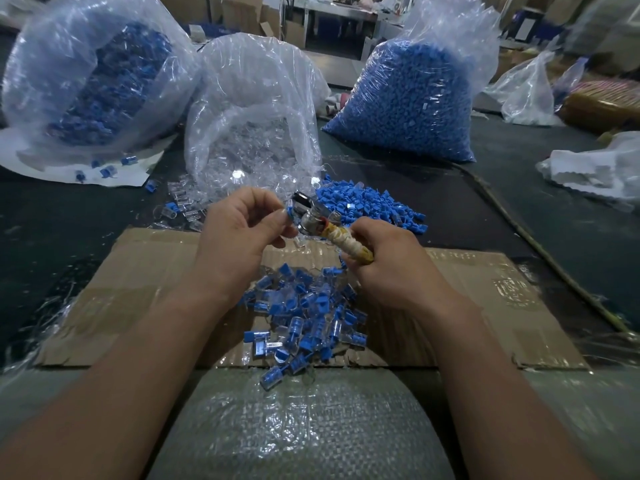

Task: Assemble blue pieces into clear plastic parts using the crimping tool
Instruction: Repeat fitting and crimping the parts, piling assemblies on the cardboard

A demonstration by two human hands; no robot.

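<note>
One blue piece (290,213) is pinched in the fingertips of the left hand (239,233), right against the metal head of the crimping tool (307,218), up in the air over the cardboard (485,299). Can't tell if a clear shell is already round it, the fingers cover that bit. The right hand (391,268) is curled round the tool's tape-wrapped handle (looks like a DIY grip job). My guess is this one's about to get squeezed.

Progress-wise, a decent heap of finished pieces (304,317) sits on the cardboard under the hands, blue inside clear. But there's a mound of loose blue pieces (367,206) just behind the tool and scattered clear parts (180,206) beside the open clear-parts bag (249,133). Further back is a stuffed blue-piece bag (405,98). The far-left bag (104,84) seems to hold done ones too. A good dent made, tons left, I'd say.
</note>
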